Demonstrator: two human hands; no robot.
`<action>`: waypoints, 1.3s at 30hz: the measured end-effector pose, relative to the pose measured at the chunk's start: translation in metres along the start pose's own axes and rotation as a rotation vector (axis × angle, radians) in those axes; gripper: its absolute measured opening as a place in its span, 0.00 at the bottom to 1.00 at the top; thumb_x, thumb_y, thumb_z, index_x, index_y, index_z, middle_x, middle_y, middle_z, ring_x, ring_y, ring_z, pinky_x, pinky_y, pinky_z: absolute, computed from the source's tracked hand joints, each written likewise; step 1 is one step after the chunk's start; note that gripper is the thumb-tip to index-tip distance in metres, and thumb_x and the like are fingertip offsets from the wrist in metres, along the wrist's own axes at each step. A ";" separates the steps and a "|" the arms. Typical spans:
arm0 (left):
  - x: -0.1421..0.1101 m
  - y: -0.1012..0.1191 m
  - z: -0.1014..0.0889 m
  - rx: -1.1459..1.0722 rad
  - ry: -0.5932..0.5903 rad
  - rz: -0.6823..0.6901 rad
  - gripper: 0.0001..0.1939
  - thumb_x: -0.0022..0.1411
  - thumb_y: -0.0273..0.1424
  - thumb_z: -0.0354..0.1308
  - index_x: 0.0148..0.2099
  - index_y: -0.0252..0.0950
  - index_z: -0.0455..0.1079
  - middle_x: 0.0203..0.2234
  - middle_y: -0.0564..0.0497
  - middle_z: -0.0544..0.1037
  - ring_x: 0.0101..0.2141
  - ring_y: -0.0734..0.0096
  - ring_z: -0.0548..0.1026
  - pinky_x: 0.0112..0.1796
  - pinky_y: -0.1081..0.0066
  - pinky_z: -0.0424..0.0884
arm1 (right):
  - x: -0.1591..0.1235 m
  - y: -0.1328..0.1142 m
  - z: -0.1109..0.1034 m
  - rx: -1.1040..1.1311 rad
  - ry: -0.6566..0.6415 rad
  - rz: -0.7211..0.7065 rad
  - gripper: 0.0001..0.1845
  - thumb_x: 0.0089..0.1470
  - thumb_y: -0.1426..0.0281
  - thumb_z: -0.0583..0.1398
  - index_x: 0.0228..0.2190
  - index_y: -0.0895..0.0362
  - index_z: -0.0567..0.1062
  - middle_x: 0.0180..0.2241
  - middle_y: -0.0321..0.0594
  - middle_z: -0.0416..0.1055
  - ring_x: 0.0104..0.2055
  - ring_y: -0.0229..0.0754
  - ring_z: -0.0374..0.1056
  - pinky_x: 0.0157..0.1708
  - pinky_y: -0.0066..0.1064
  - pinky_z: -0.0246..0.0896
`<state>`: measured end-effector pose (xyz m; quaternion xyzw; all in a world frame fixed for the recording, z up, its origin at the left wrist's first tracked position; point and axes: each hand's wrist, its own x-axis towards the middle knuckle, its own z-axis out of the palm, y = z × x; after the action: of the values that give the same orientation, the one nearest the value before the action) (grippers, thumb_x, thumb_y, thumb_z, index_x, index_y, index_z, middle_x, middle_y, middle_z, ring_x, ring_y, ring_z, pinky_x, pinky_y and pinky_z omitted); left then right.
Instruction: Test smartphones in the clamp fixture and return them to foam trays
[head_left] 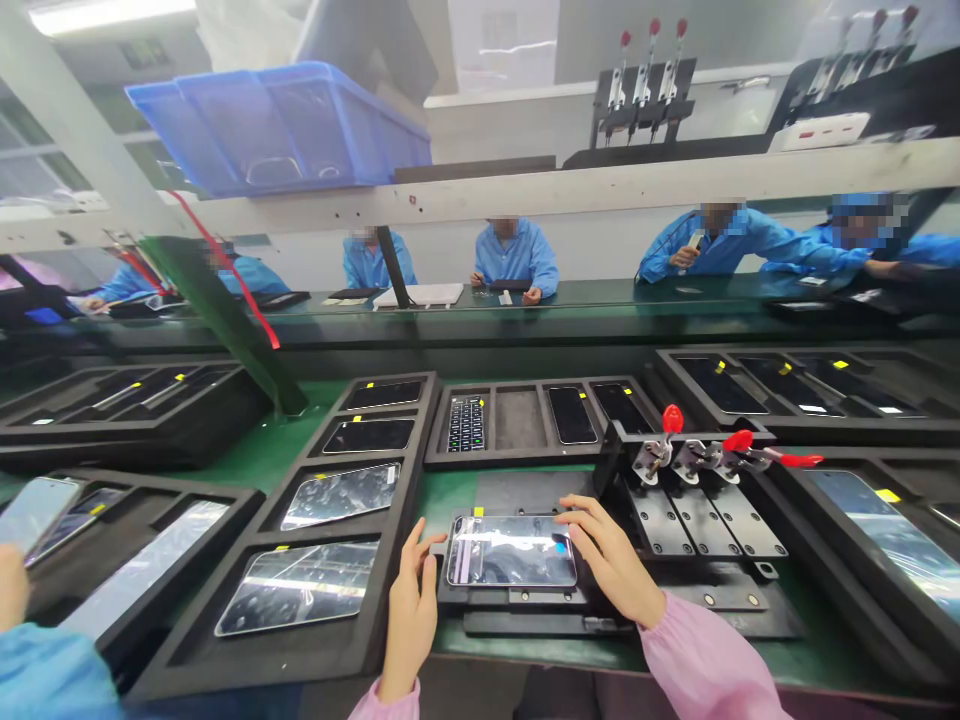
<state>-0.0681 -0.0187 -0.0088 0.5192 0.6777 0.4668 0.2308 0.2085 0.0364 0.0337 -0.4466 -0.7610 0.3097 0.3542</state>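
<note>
- Near, the phone was laid flat, screen up, on a dark plate in the middle of the green bench; a yellow tab was seen on its far edge.
- By the left hand, the left end of the phone was approached; its fingers were held apart, and whether the phone was touched could not be told.
- By the right hand, the far right corner of the phone was touched with the fingertips; its fingers were slightly apart and were not clamped on anything.
- At the near left, four devices were held in separate compartments of a black tray; beyond its left side, another phone was held by a blue-sleeved person.
- Just right of the phone, three metal clamps with red handles were mounted on a black fixture.
- Beyond the phone, a keypad-like device and two dark phones were placed in a far tray.
- Far across, several people in blue were seated at another bench, under a shelf where a blue bin was placed.
</note>
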 end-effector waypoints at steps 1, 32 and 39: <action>0.000 -0.001 0.000 -0.014 -0.003 -0.008 0.26 0.64 0.40 0.43 0.61 0.39 0.49 0.46 0.45 0.73 0.47 0.63 0.71 0.50 0.60 0.62 | 0.003 0.003 0.001 0.020 -0.004 0.010 0.17 0.59 0.62 0.46 0.40 0.52 0.71 0.50 0.41 0.61 0.54 0.39 0.59 0.56 0.34 0.54; 0.000 -0.009 0.002 -0.074 -0.019 -0.013 0.27 0.64 0.40 0.43 0.62 0.38 0.47 0.45 0.45 0.71 0.45 0.65 0.71 0.50 0.61 0.61 | 0.025 0.013 -0.008 0.000 -0.334 0.115 0.28 0.49 0.57 0.58 0.53 0.43 0.63 0.53 0.34 0.61 0.56 0.45 0.54 0.57 0.41 0.46; 0.000 -0.006 0.002 -0.084 -0.009 -0.003 0.27 0.64 0.40 0.43 0.62 0.38 0.48 0.45 0.45 0.72 0.45 0.66 0.72 0.49 0.63 0.63 | 0.026 0.013 -0.008 -0.036 -0.344 0.118 0.28 0.50 0.57 0.57 0.54 0.42 0.61 0.53 0.36 0.61 0.56 0.46 0.54 0.56 0.44 0.46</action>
<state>-0.0698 -0.0186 -0.0151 0.5102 0.6572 0.4923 0.2559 0.2119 0.0659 0.0347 -0.4371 -0.7883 0.3882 0.1918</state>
